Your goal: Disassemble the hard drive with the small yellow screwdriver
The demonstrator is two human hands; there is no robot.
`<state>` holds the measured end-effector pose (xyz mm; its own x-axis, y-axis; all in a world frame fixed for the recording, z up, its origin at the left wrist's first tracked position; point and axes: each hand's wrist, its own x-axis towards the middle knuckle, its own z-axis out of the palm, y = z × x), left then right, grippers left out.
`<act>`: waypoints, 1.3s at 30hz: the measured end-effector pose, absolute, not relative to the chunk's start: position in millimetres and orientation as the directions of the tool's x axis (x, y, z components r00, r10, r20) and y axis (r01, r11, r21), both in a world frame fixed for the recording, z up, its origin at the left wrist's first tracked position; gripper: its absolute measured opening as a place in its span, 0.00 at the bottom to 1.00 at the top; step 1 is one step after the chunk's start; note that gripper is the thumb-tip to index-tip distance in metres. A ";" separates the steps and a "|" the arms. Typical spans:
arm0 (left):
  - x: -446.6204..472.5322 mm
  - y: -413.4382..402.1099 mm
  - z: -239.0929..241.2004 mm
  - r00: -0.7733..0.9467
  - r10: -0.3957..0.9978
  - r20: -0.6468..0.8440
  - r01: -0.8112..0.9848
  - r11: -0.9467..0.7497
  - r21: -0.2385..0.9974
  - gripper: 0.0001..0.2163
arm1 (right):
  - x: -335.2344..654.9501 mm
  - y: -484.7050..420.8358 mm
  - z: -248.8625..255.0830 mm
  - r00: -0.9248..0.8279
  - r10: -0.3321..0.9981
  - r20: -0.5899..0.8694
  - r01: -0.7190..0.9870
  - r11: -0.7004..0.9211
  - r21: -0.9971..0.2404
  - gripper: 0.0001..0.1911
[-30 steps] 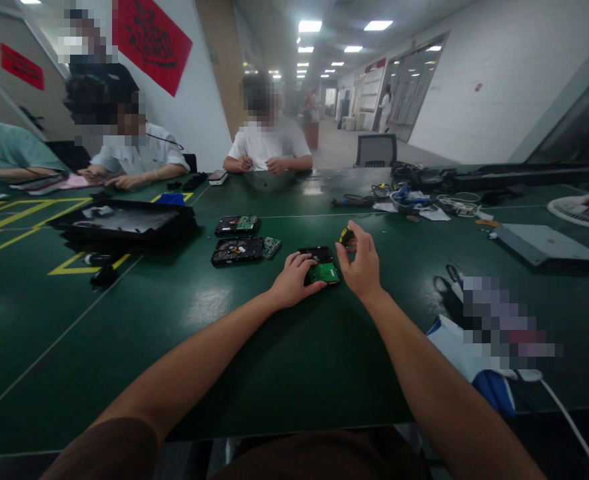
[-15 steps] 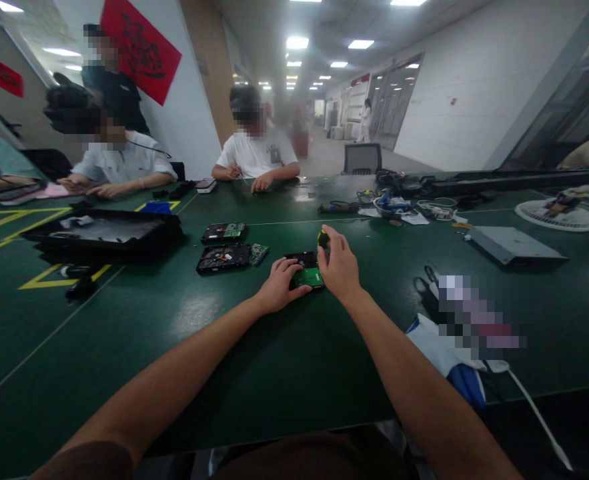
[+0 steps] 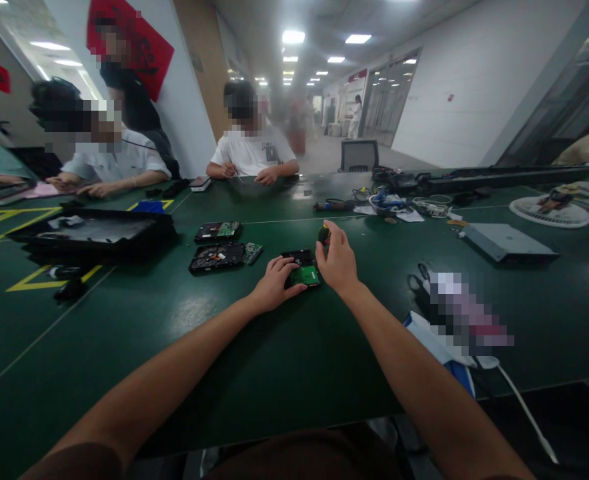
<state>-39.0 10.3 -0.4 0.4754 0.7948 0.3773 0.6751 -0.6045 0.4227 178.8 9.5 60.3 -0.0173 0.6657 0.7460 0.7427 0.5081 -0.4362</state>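
A hard drive with a green circuit board (image 3: 306, 275) lies on the dark green table in front of me. My left hand (image 3: 275, 283) grips its left side, thumb at the near edge and fingers over the top. Just above the drive's right side, my right hand (image 3: 339, 259) is closed around a screwdriver (image 3: 323, 233) with a black and yellow handle. The screwdriver's tip is too small to make out. To the left lie an opened hard drive (image 3: 217, 258), a small loose circuit board (image 3: 252, 253) and another hard drive (image 3: 218, 231).
Black trays (image 3: 94, 233) are stacked at the left. On the right are a grey metal box (image 3: 509, 241), a white round fan part (image 3: 549, 212) and a pale blue and white cloth item (image 3: 437, 343). Cables (image 3: 387, 203) lie farther back. Co-workers (image 3: 254, 150) sit across the table.
The view has shifted slightly, moving the scene a little left. Both hands keep nearly the same pose at the drive. A standing person in the background has moved right.
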 end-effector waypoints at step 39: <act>-13.0 8.4 4.9 0.426 0.837 0.343 0.715 -0.544 0.440 0.28 | 203.9 15.3 43.5 0.030 0.601 0.799 0.695 0.562 -0.449 0.31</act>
